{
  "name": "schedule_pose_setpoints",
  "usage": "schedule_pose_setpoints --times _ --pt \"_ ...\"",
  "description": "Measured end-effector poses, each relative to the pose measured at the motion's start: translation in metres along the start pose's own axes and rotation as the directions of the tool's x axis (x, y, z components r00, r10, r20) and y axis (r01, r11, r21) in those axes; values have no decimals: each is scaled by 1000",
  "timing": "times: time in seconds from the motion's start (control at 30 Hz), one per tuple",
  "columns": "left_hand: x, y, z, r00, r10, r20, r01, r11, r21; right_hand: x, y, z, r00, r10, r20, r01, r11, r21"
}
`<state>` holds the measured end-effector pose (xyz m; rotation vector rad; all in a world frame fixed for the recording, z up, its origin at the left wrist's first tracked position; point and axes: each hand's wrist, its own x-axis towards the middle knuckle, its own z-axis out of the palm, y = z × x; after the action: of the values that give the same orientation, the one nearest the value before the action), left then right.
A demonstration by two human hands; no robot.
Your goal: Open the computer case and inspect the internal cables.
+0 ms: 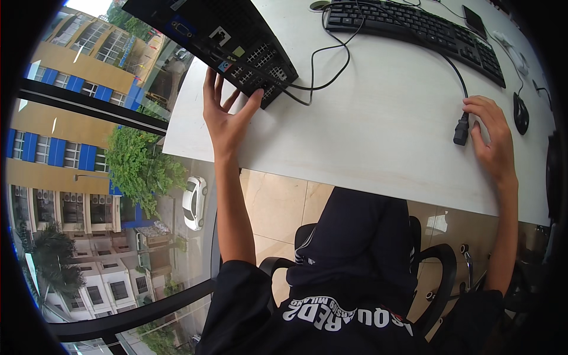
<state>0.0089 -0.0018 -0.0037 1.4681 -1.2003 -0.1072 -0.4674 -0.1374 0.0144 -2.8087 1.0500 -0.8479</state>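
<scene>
Plug [461, 130] shows at the right of a white desk [378, 136], right hand [494, 139] beside it, left hand [228, 121] on a black tower [242, 38] at far left.
Seen from the head, the left hand grasps the tower's lower part, thumb on the port side, fingers around its left edge; the right fingertips curl at the cord [452, 65] just beyond the plug, thumb apart, and whether they pinch it cannot be told. Handling would likely go best with a firm hold on the plug's body and the tower kept steady. The plug's free end points near, toward the person, its long axis running near to far.
</scene>
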Motion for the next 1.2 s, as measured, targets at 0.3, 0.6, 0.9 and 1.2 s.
schedule_pose_setpoints --times 0.3,0.6,0.9,1.2 --pt "-3 1 -1 1000 10 16 -11 998 61 2 -26 -4 998 -57 -12 57 998 23" --pt "-2 5 -2 999 43 9 -43 997 68 45 -68 -8 1000 31 1 -23 727 686" --pt "-3 -1 -1 1000 18 16 -18 999 30 116 -158 36 992 -64 112 -126 -654 746" --pt "-1 4 1 999 38 24 -39 999 28 139 -192 44 985 17 169 -159 -250 955"
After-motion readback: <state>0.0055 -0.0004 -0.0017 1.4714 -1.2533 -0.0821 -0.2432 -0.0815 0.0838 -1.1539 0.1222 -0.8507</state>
